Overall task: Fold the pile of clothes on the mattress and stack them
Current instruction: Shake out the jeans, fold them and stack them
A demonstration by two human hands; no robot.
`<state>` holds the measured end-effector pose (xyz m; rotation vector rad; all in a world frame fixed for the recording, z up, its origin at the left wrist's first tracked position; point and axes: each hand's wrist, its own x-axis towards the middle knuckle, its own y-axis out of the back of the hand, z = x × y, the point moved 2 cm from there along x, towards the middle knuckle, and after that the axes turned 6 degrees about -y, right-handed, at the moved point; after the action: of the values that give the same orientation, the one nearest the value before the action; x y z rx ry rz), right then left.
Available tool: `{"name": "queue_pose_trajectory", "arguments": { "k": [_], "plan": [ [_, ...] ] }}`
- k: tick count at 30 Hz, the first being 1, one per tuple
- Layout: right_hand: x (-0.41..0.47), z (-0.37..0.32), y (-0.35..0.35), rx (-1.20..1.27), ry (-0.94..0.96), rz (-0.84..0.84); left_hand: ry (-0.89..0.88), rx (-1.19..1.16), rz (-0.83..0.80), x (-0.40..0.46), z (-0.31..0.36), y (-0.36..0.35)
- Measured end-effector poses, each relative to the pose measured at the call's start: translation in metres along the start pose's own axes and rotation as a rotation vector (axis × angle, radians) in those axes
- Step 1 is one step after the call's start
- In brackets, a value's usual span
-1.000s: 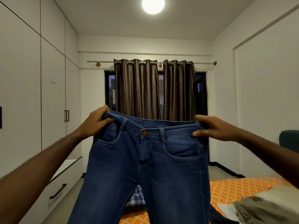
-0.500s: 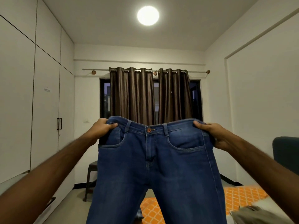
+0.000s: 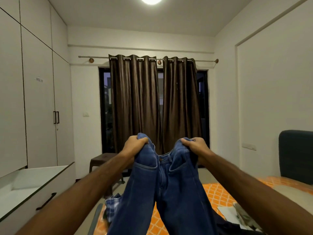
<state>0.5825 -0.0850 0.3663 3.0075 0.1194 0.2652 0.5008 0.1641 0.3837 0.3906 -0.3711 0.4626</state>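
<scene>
A pair of blue jeans (image 3: pixel 169 192) hangs in the air in front of me, front side facing me, legs dropping out of the bottom of the view. My left hand (image 3: pixel 133 146) grips the left end of the waistband and my right hand (image 3: pixel 194 145) grips the right end. Both hands are close together, so the waistband sags in a fold between them. Below lies the mattress with an orange patterned sheet (image 3: pixel 218 195). On it I see a blue checked garment (image 3: pixel 112 205) at the left and pale folded clothes (image 3: pixel 237 216) at the right.
White wardrobes (image 3: pixel 33 99) line the left wall, with an open drawer (image 3: pixel 33 182) sticking out low down. A brown stool (image 3: pixel 105 160) stands before the dark curtains (image 3: pixel 152 102). A dark blue chair (image 3: pixel 296 155) sits at the right edge.
My hands have come together, bunching the waistband that was stretched wide before. The jeans have dropped lower in view, and my head has tilted so more of the room shows.
</scene>
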Motion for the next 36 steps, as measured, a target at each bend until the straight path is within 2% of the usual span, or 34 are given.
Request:
{"name": "queue_pose_trajectory", "arguments": {
  "k": [2,5,8,11,13,18,20,23,26,28,30,32,34,36],
  "plan": [
    [-0.007,-0.025,-0.017,-0.058,0.126,-0.034,-0.121,-0.001,-0.011,0.001,0.023,-0.02],
    [-0.011,-0.059,-0.04,-0.054,0.233,-0.056,-0.256,0.103,0.063,-0.005,0.06,-0.041],
    [-0.012,-0.088,-0.043,0.064,0.214,-0.072,-0.332,0.099,0.093,-0.006,0.081,-0.041],
    [-0.021,-0.104,-0.038,0.206,0.139,-0.205,-0.371,0.002,0.04,-0.003,0.088,-0.03],
    [-0.027,-0.107,-0.037,0.218,0.154,-0.263,-0.439,-0.007,0.084,-0.003,0.089,-0.025],
    [-0.033,-0.1,-0.04,0.224,0.33,-0.09,-0.524,-0.023,0.165,-0.015,0.085,-0.03],
    [-0.038,-0.095,-0.051,0.2,0.387,-0.07,-0.528,-0.048,0.222,-0.016,0.085,-0.031],
    [-0.046,-0.095,-0.064,0.225,0.393,-0.115,-0.436,-0.295,0.183,-0.019,0.089,-0.032],
    [-0.05,-0.1,-0.062,0.266,0.349,-0.191,-0.334,-0.706,-0.023,-0.032,0.092,-0.039],
    [-0.047,-0.103,-0.055,0.209,0.405,-0.197,-0.365,-0.774,-0.144,-0.036,0.095,-0.037],
    [-0.041,-0.105,-0.046,0.138,0.488,-0.173,-0.44,-0.711,-0.205,-0.035,0.102,-0.029],
    [-0.035,-0.108,-0.034,0.126,0.534,-0.134,-0.532,-0.595,-0.151,-0.031,0.107,-0.019],
    [-0.028,-0.111,-0.02,0.205,0.519,-0.125,-0.624,-0.325,0.051,-0.025,0.109,-0.003],
    [-0.026,-0.116,-0.008,0.339,0.486,-0.173,-0.634,0.015,0.266,-0.012,0.099,0.016]
  ]
}}
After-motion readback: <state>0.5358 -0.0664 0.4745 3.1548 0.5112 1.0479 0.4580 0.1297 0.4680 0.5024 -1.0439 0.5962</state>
